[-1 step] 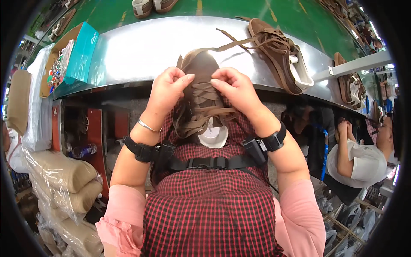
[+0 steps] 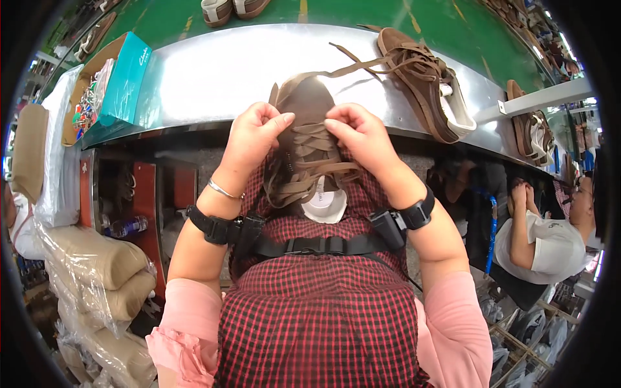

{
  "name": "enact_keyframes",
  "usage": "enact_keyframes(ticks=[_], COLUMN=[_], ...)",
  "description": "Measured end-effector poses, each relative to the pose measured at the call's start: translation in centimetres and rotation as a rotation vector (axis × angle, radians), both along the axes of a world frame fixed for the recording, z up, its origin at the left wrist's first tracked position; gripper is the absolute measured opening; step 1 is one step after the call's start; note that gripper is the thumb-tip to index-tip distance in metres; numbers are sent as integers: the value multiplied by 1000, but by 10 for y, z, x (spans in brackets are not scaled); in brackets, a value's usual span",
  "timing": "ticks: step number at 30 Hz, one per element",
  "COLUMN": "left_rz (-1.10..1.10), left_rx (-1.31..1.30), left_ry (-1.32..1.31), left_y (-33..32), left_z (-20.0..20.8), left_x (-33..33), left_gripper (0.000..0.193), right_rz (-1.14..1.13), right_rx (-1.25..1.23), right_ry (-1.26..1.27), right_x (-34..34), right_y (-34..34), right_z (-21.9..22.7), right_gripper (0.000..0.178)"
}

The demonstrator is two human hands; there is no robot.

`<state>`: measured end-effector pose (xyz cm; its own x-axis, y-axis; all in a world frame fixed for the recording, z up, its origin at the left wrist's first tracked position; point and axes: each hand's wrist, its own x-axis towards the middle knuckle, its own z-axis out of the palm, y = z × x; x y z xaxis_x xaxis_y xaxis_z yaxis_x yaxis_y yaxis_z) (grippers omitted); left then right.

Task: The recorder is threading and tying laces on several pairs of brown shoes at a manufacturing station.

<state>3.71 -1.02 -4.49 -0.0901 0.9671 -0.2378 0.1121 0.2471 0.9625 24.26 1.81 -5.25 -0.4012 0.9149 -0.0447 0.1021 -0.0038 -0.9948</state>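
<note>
A brown lace-up shoe [image 2: 301,107] lies in front of me, toe away from me, over the bench edge and my lap. Its flat brown shoelace [image 2: 312,143] criss-crosses the upper, and loose loops lie toward the heel. At the shoe's left side, my left hand [image 2: 257,134] is closed in a pinch at the lacing by the toe; the pinched bit is mostly hidden. My right hand [image 2: 362,136] pinches the lace at the opposite side, thumb against forefinger. The white insole [image 2: 325,205] shows at the heel.
Another brown shoe [image 2: 420,81] with trailing laces rests on the metal bench [image 2: 213,71] at right. A teal box [image 2: 132,81] of small coloured items stands left. Plastic-wrapped beige bundles [image 2: 107,258] are stacked lower left. A seated person [image 2: 550,242] is at right, near a grey bar [image 2: 543,102].
Very little differs. My right hand has shifted slightly to the right, and the whole view has moved a touch; both pinches stay as they were.
</note>
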Motion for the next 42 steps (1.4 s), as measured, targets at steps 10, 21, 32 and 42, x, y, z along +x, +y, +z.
enact_keyframes(ticks=[10,21,32,42], left_rz=[-85,79,-172,-185], left_rx=[252,323,746,640], left_ry=[281,299,687,573], left_y=[-3,-3,64,60], left_z=[-1,13,-12,-12], left_x=[16,4,20,26], left_gripper=[19,18,38,39], right_rz=[-67,-7,134,139], right_rx=[387,787,1144,165], right_ry=[-238,-333,-1112,-508], right_x=[0,6,-21,0], right_y=[-4,-21,-25,-26], right_z=[1,11,37,17], right_gripper=[15,11,7,14])
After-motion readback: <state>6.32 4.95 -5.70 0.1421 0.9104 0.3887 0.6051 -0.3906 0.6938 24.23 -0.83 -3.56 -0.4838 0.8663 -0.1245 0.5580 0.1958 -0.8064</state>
